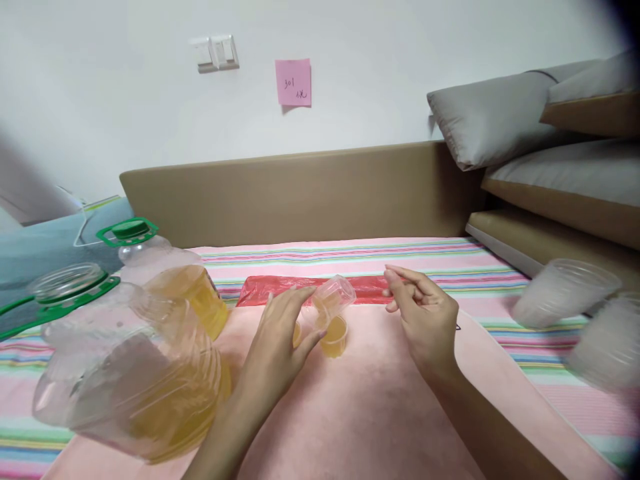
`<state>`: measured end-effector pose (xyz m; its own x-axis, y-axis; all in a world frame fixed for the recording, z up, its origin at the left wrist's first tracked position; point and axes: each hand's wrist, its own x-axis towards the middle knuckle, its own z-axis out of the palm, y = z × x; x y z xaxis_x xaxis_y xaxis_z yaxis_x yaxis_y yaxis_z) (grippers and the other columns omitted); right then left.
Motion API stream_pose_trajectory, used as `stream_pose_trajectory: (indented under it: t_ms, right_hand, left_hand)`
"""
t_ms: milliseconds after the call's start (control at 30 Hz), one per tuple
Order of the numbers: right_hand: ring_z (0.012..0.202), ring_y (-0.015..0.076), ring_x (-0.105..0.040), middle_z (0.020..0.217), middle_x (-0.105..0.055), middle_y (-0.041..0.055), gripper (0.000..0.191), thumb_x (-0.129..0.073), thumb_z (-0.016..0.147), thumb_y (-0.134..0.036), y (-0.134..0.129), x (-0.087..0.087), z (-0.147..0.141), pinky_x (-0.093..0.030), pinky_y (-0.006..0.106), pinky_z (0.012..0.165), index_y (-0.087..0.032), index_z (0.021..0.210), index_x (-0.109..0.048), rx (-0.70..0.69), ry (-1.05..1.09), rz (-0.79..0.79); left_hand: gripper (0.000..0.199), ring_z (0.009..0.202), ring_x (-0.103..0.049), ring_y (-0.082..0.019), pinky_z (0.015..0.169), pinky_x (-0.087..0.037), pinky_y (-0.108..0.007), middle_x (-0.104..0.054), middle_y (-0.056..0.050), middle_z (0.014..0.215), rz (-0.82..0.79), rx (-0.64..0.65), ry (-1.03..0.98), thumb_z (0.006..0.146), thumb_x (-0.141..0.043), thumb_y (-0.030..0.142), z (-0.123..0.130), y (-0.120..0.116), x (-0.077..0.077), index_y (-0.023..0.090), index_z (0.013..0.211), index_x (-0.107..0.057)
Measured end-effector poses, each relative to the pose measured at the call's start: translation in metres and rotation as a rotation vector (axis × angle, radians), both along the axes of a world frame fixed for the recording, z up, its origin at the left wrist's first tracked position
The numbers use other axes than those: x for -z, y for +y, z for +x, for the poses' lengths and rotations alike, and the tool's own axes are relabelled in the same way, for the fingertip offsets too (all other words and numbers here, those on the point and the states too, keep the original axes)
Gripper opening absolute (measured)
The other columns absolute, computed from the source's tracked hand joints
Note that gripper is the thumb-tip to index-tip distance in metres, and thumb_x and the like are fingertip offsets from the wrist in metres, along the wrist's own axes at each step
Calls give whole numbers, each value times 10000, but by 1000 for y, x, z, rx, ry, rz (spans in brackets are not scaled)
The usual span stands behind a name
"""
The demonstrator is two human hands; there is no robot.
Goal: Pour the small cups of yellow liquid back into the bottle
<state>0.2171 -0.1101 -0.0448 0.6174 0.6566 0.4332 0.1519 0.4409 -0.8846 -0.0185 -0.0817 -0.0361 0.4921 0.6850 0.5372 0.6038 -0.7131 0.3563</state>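
My left hand point(287, 330) reaches in from the lower left, its fingers curved round a small clear plastic cup point(317, 316). Just beyond its fingertips is a tilted clear cup point(339, 293). A small cup of yellow liquid point(334, 339) stands upright on the pink mat point(380, 400), close to my left thumb. Part of another yellow-filled cup point(297, 333) shows behind the left hand. To the right, my right hand point(423, 310) is raised over the mat, thumb and forefinger pinched together; whatever may be between them is too small to tell.
Two big clear jugs with green handles and yellow liquid, a near one point(145, 380) and a far one point(185, 287), stand at left. A red plastic bag point(373, 289) lies behind the cups. Stacked clear containers point(565, 293) are at right, below grey cushions point(500, 120).
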Motion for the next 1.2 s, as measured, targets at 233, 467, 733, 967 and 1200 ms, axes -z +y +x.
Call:
stream_pose_trajectory:
  t_ms: [233,467,733,967,1200]
  right_hand:
    - [1044,298,-759,933,-809,115,535,-488,1056,-615,7,7,4,-504,509,1061,-175,995,-787,-43,121,27]
    - [1359,251,-623,1413,-692,108,311,-436,1032,-312,11,13,7,-470,523,1148,-255,1319,-541,-104,-75,69]
    - [1490,421,-470,1591,-495,260,635,-382,1026,-391,20,36,109,-400,595,1213,-17,1521,-517,194,-977,-743]
    - [1374,374,-613,1492,-620,142,587,-422,957,-335,-17,62,179,-494,530,1160,-127,1455,-653,-16,-1125,-1012]
    - [1595,376,-250,1705,-325,54,840,-279,982,-630,-88,102,168,-263,573,1307,-125,1636,-433,-27,-1244,-1025]
  left_hand:
    - [530,1413,-544,-367,1157,-461,-623,-612,-111,1496,25,-9,9,988,-694,296,0,0,2,304,1463,-459]
    - [528,1399,-555,-343,1164,-471,-579,-611,-101,1501,34,-3,5,996,-697,315,0,0,0,301,1471,-466]
    - [533,1409,-554,-334,1180,-454,-581,-604,-87,1521,16,-16,-7,984,-703,309,-4,-2,-2,309,1466,-476]
    - [530,1410,-553,-333,1207,-409,-621,-610,-65,1512,-15,4,-42,987,-695,316,-1,-3,-7,337,1465,-468]
    - [530,1415,-547,-334,1199,-416,-615,-616,-72,1505,-6,16,-71,982,-711,313,-3,-2,-9,327,1456,-474]
